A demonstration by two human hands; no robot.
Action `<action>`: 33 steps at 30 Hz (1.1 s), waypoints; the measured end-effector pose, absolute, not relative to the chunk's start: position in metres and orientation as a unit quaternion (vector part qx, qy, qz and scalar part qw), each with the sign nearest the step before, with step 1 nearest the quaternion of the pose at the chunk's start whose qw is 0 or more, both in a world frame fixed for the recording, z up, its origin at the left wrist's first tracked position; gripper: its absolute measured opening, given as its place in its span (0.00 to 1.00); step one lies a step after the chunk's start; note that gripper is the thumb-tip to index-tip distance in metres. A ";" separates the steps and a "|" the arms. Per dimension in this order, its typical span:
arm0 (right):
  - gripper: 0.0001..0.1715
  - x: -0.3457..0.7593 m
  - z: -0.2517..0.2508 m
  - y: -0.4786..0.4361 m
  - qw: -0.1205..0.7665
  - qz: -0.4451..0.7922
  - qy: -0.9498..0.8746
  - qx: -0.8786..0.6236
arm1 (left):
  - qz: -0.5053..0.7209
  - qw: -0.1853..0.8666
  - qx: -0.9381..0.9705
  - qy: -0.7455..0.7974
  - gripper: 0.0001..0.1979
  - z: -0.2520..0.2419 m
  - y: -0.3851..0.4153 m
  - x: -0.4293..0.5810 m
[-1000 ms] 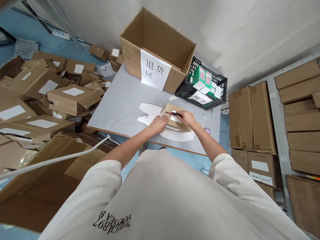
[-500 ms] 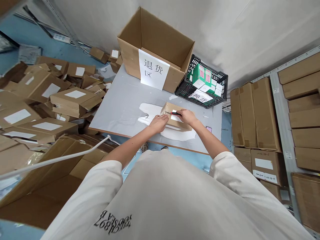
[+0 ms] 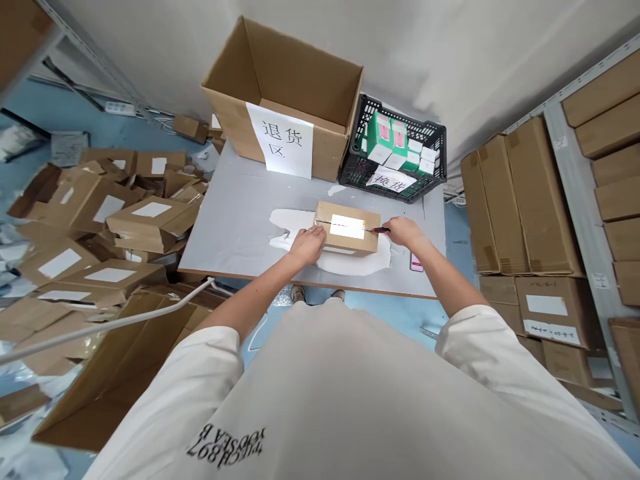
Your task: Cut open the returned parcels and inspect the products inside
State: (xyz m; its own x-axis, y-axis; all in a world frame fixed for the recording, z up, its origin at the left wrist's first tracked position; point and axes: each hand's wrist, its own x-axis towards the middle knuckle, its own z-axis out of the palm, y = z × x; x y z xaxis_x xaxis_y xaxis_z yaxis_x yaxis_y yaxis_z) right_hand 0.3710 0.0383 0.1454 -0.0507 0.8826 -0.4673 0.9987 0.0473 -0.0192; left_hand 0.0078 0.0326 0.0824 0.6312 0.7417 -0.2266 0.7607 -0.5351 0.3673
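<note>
A small brown cardboard box [image 3: 353, 245] with a white label [image 3: 347, 227] lies on a white patch [image 3: 360, 265] of the table. My left hand [image 3: 309, 245] rests against its left end, fingers spread on the edge. Closed around a red and black utility knife [image 3: 381, 230], my right hand [image 3: 403, 231] is at the box's right end. The knife's tip points left, over the top face near the label's right edge. A line runs along the top left of the label.
Behind the box stand a large open carton [image 3: 227, 117] with a paper sign and a black crate [image 3: 350, 172] holding green and white boxes. A phone [image 3: 416, 262] lies at right. Piled cartons [image 3: 150, 223] fill the left floor; shelved cartons [image 3: 540, 193] stand right.
My right hand has drawn the knife rightward along the box top, from the left end to the right end. My left hand stays at the left end. The view has shifted slightly.
</note>
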 end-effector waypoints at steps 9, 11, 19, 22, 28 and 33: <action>0.17 0.440 0.145 -0.008 0.104 -0.200 0.683 0.695 | -0.059 0.192 0.862 0.465 0.26 0.091 0.038 0.026; 0.19 0.446 0.140 -0.017 0.065 -0.223 0.667 0.708 | -0.059 0.184 0.863 0.467 0.27 0.092 0.044 0.039; 0.19 0.447 0.112 -0.040 -0.093 -0.273 0.609 0.739 | -0.110 0.166 0.909 0.367 0.34 0.095 0.060 0.108; 0.18 0.446 0.102 -0.042 -0.108 -0.295 0.598 0.737 | -0.128 0.158 0.908 0.366 0.32 0.093 0.062 0.117; 0.18 0.447 0.089 -0.032 -0.109 -0.317 0.615 0.714 | -0.138 0.138 0.909 0.367 0.38 0.083 0.066 0.123; 0.19 0.451 0.092 -0.009 -0.050 -0.294 0.671 0.679 | -0.121 0.132 0.909 0.376 0.43 0.074 0.063 0.125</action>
